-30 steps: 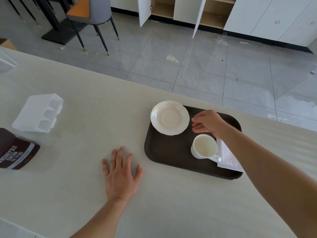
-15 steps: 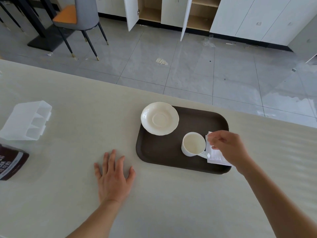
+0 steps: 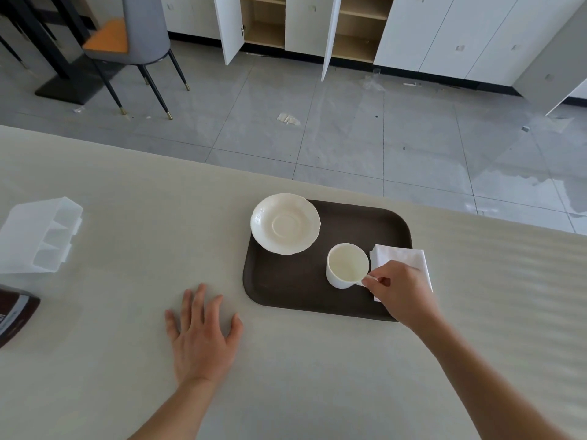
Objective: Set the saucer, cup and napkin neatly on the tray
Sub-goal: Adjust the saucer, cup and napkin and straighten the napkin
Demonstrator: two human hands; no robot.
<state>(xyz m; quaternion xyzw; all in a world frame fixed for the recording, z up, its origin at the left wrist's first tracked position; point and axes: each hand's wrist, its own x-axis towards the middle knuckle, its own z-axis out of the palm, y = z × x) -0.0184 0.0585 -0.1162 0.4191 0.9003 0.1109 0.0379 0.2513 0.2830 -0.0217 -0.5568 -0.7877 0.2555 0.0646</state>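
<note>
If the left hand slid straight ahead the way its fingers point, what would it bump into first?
Probably nothing: the left hand lies flat on the table, fingers pointing away over bare tabletop. The tray sits off to its right.

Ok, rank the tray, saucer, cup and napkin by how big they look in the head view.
1. tray
2. saucer
3. napkin, though the right hand covers part of it, so its place is unsure
4. cup
</note>
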